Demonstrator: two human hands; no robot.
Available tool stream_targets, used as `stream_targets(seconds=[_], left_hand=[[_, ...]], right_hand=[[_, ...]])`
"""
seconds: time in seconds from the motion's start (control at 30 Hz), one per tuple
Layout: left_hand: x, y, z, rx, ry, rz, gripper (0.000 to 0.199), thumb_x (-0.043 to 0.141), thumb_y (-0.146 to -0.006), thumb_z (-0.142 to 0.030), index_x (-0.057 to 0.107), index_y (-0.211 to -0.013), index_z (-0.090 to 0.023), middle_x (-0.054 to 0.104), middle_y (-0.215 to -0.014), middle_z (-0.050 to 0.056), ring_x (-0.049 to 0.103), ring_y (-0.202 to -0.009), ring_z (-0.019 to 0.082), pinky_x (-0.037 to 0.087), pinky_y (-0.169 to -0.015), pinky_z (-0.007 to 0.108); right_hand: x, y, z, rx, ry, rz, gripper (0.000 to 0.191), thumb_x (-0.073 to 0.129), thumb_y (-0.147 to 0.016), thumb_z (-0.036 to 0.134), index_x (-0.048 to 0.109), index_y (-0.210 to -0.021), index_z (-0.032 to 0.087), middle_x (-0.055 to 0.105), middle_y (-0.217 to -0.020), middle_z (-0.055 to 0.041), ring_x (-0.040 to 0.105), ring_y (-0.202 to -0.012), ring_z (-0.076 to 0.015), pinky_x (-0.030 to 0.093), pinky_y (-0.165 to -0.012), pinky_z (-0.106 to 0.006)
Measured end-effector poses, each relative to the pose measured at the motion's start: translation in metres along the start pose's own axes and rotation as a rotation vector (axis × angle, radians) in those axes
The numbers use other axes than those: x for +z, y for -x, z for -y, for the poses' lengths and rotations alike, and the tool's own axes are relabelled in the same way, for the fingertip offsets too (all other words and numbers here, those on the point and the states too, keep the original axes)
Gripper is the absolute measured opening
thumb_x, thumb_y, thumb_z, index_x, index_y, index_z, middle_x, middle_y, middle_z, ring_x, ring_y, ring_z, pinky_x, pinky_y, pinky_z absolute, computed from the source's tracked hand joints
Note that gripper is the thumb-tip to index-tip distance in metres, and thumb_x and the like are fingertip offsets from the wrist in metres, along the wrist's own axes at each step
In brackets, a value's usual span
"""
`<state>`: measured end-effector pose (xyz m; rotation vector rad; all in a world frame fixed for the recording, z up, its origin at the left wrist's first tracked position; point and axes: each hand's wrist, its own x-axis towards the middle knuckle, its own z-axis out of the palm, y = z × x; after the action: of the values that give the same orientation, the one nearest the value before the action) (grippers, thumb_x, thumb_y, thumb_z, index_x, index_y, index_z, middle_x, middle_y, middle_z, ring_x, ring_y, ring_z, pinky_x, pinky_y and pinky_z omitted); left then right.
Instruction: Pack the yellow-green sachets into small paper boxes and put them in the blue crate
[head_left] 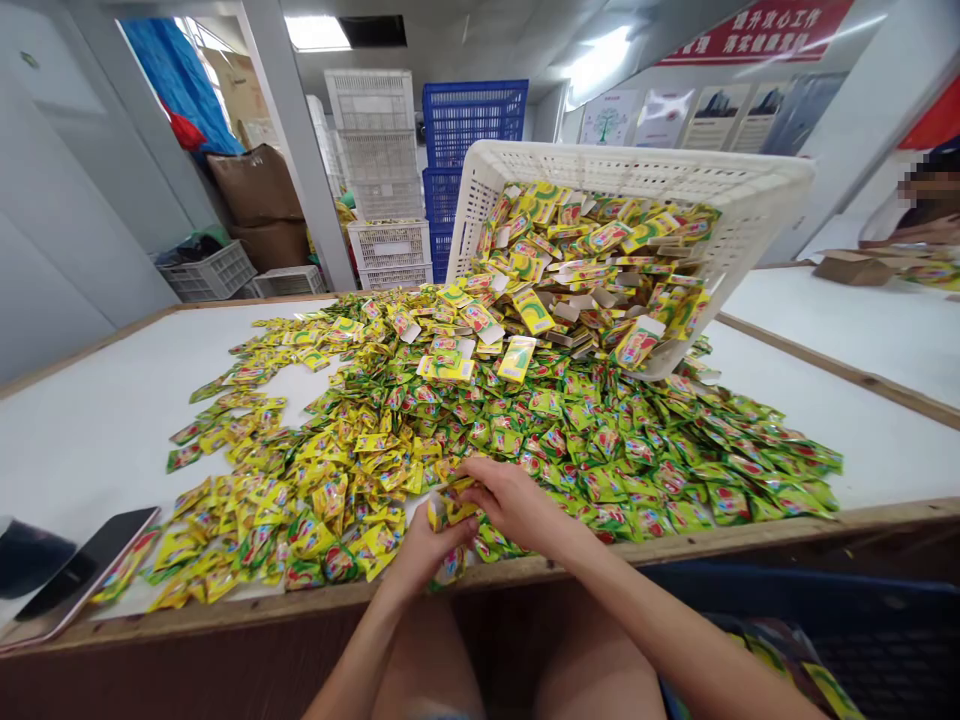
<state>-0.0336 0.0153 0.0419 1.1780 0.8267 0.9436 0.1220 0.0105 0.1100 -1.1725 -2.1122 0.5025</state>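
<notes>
At the table's front edge, my left hand is closed around a small yellow carton, its pale flap showing at the left end. My right hand meets it from the right, fingers pinched at the carton's other end; what they grip there is hidden. Around both hands lie heaps of small sealed sachets: yellow sachets on the left, green sachets on the right. Beyond them, a white plastic basket lies tipped toward me, with many yellow cartons spilling from it onto the sachets.
A phone and a dark cup-like object are at the left front. A wooden strip edges the table on the right. White crates and blue crates stand stacked behind. Another person is at far right.
</notes>
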Motion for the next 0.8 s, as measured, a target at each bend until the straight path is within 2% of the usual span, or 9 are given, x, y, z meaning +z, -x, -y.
stream_targets(seconds=[0.17, 0.33, 0.43, 0.5, 0.57, 0.67, 0.73, 0.8], left_hand=[[0.000, -0.001, -0.009, 0.009, -0.129, 0.015, 0.027, 0.070, -0.064, -0.027, 0.055, -0.083, -0.014, 0.058, -0.063, -0.001, 0.054, -0.057, 0.013, 0.044, -0.057, 0.024], [0.002, -0.004, -0.008, 0.142, -0.245, 0.033, 0.028, 0.070, -0.059, -0.015, 0.057, -0.085, -0.015, 0.060, -0.076, -0.001, 0.053, -0.069, 0.013, 0.044, -0.064, 0.023], [0.005, -0.005, -0.005, 0.139, -0.249, 0.012, 0.027, 0.068, -0.058, -0.014, 0.056, -0.083, -0.015, 0.059, -0.075, -0.002, 0.052, -0.069, 0.013, 0.043, -0.064, 0.022], [0.005, -0.006, -0.005, 0.127, -0.227, 0.022, 0.026, 0.068, -0.059, -0.016, 0.056, -0.082, -0.015, 0.059, -0.072, -0.002, 0.052, -0.067, 0.013, 0.043, -0.062, 0.022], [0.005, -0.008, -0.004, 0.127, -0.203, 0.039, 0.026, 0.068, -0.060, -0.017, 0.055, -0.083, -0.015, 0.059, -0.071, -0.002, 0.053, -0.066, 0.013, 0.043, -0.063, 0.023], [0.006, -0.009, -0.001, 0.114, -0.196, 0.015, 0.026, 0.068, -0.060, -0.018, 0.055, -0.082, -0.015, 0.058, -0.073, -0.002, 0.053, -0.066, 0.013, 0.044, -0.063, 0.023], [0.008, -0.011, 0.002, 0.120, -0.207, -0.022, 0.026, 0.068, -0.058, -0.016, 0.055, -0.081, -0.015, 0.058, -0.074, -0.002, 0.053, -0.068, 0.014, 0.044, -0.064, 0.023], [0.009, -0.012, 0.004, 0.147, -0.206, -0.038, 0.026, 0.066, -0.057, -0.013, 0.055, -0.080, -0.015, 0.058, -0.075, -0.001, 0.054, -0.071, 0.014, 0.044, -0.066, 0.024]], right_hand=[[-0.001, -0.004, -0.002, -0.043, 0.219, 0.019, 0.014, 0.047, -0.083, 0.010, 0.054, -0.094, 0.018, 0.058, -0.087, -0.0036, 0.054, -0.079, -0.0148, 0.037, -0.067, -0.023], [0.001, -0.002, 0.011, -0.124, 0.509, 0.272, 0.015, 0.057, -0.074, 0.009, 0.056, -0.085, 0.019, 0.055, -0.083, -0.0037, 0.052, -0.076, -0.0170, 0.035, -0.065, -0.026], [0.001, -0.002, 0.022, -0.140, 0.539, 0.332, 0.029, 0.058, -0.069, 0.004, 0.054, -0.095, 0.016, 0.056, -0.092, -0.0072, 0.052, -0.084, -0.0193, 0.035, -0.075, -0.030], [-0.001, -0.003, 0.024, -0.098, 0.479, 0.318, 0.038, 0.057, -0.069, 0.004, 0.050, -0.105, 0.013, 0.056, -0.096, -0.0086, 0.052, -0.086, -0.0192, 0.034, -0.077, -0.030], [-0.004, -0.005, 0.022, -0.024, 0.380, 0.258, 0.033, 0.056, -0.073, 0.008, 0.049, -0.106, 0.013, 0.057, -0.093, -0.0071, 0.052, -0.084, -0.0179, 0.034, -0.073, -0.028], [-0.004, -0.006, 0.015, 0.007, 0.314, 0.210, 0.010, 0.054, -0.079, 0.012, 0.056, -0.087, 0.016, 0.058, -0.081, -0.0024, 0.051, -0.079, -0.0156, 0.032, -0.074, -0.027], [-0.001, -0.007, 0.012, -0.020, 0.374, 0.217, 0.007, 0.054, -0.078, 0.011, 0.058, -0.077, 0.016, 0.056, -0.080, -0.0029, 0.050, -0.077, -0.0154, 0.030, -0.076, -0.029], [0.002, -0.008, 0.010, -0.025, 0.444, 0.218, 0.006, 0.056, -0.077, 0.011, 0.060, -0.076, 0.016, 0.054, -0.083, -0.0050, 0.048, -0.078, -0.0164, 0.030, -0.072, -0.029]])
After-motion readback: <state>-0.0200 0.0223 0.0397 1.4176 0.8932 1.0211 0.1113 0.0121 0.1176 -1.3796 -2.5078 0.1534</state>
